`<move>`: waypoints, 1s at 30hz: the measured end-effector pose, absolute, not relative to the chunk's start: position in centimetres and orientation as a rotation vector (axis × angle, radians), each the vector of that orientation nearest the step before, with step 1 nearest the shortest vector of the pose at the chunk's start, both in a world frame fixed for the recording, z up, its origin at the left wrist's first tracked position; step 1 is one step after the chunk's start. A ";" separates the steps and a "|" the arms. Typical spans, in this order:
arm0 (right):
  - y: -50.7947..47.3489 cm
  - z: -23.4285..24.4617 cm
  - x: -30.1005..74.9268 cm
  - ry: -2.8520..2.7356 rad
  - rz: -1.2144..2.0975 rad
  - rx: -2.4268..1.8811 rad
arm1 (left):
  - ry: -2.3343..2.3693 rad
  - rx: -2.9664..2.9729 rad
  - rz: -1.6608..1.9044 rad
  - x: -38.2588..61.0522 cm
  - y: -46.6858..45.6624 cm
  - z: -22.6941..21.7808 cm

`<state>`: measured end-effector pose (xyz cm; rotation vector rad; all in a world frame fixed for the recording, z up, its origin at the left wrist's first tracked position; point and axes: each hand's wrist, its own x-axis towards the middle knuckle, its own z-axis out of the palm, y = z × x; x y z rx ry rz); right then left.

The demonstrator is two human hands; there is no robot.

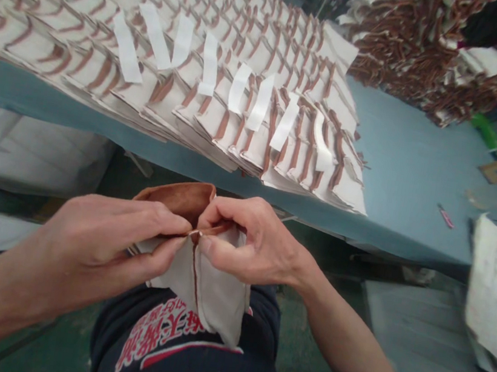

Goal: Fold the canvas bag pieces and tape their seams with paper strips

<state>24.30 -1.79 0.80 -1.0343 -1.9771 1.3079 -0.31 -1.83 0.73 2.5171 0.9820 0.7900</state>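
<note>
Between my hands, above my lap, is a sewn leather piece (pixel 221 289) with a pale backing, a brown suede-like face and a dark seam running down its middle. My left hand (pixel 127 237) pinches its upper edge just left of the seam, thumb against fingers. On the other side of the seam, my right hand (pixel 246 237) pinches the same edge. The fingertips of both hands almost meet there. The brown side curves up behind my hands. Part of the piece is hidden by my fingers. A dark apron (pixel 189 361) with red lettering lies beneath it.
Overlapping rows of similar pale-and-brown pieces (pixel 233 126) cover much of the blue-grey table (pixel 397 169) ahead. Several white strips (pixel 209 65) lie on them. At the back right stands a tall stack of brown pieces (pixel 408 48). A small red item (pixel 446 216) lies at right.
</note>
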 end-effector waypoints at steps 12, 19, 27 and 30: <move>-2.5 -0.1 22.9 -2.021 0.988 -1.073 | 0.932 2.352 0.866 -0.3 -1.7 1.0; -2.6 -0.2 23.0 -2.079 0.951 -1.092 | 0.963 2.301 0.811 -0.8 -1.9 0.3; -2.3 0.3 23.0 -2.152 0.988 -1.094 | 0.912 2.485 0.829 -1.0 -1.8 0.6; -2.2 0.9 23.1 -2.148 1.030 -1.114 | 0.880 2.598 0.828 -0.9 -2.1 0.2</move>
